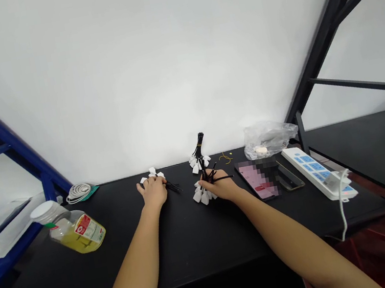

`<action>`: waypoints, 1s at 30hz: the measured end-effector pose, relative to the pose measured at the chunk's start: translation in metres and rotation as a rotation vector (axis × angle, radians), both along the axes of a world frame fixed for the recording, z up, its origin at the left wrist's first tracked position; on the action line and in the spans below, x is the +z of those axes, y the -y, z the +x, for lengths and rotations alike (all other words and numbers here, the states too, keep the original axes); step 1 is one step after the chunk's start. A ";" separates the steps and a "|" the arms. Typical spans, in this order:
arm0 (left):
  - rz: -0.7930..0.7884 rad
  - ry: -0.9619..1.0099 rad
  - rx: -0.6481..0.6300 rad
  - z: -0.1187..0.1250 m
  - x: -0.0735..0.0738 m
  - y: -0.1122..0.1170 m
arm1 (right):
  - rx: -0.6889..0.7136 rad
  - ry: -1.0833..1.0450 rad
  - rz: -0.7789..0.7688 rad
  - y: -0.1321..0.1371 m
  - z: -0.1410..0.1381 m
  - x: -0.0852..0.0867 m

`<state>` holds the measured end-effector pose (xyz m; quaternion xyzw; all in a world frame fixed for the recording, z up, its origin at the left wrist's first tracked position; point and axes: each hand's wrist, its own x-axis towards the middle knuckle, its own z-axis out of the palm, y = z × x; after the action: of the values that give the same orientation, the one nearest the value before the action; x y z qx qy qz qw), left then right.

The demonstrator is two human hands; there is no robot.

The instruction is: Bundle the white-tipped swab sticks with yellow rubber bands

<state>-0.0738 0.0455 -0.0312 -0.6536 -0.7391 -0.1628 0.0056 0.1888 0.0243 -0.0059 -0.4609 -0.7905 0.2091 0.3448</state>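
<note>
The black table runs beneath everything. Right of centre, the right hand's fingers are closed on a bunch of white tags, hiding part of its black cords. Further left, the left hand partly covers a smaller pile; I cannot tell whether its fingers grip any. A phone, right, is partly blurred out.
</note>
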 end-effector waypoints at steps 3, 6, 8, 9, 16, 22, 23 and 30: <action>0.118 0.107 0.029 0.000 0.004 -0.002 | 0.002 0.008 0.012 0.000 0.001 0.000; 0.268 0.386 0.027 0.000 0.009 -0.006 | 0.001 0.007 0.013 0.000 0.001 0.000; 0.382 0.632 -0.019 0.001 0.013 -0.007 | 0.003 0.000 0.012 0.000 0.001 0.000; 0.437 0.755 -0.049 0.004 0.014 -0.008 | 0.004 -0.005 0.012 0.000 0.001 0.000; 0.336 1.369 -0.348 0.060 0.016 0.009 | 0.017 -0.036 -0.006 0.001 0.001 -0.001; 0.142 1.337 -0.674 0.099 0.000 0.028 | 0.147 -0.051 0.068 -0.001 0.004 -0.002; 0.141 1.313 -0.704 0.099 -0.001 0.029 | 0.154 -0.056 0.076 -0.001 0.004 -0.002; 0.357 0.664 -0.538 0.050 0.010 0.010 | 0.051 -0.021 0.041 -0.001 0.001 -0.002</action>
<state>-0.0242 0.0356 -0.0207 -0.7234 -0.4655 -0.4836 -0.1616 0.1895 0.0252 -0.0083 -0.4311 -0.8025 0.2064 0.3570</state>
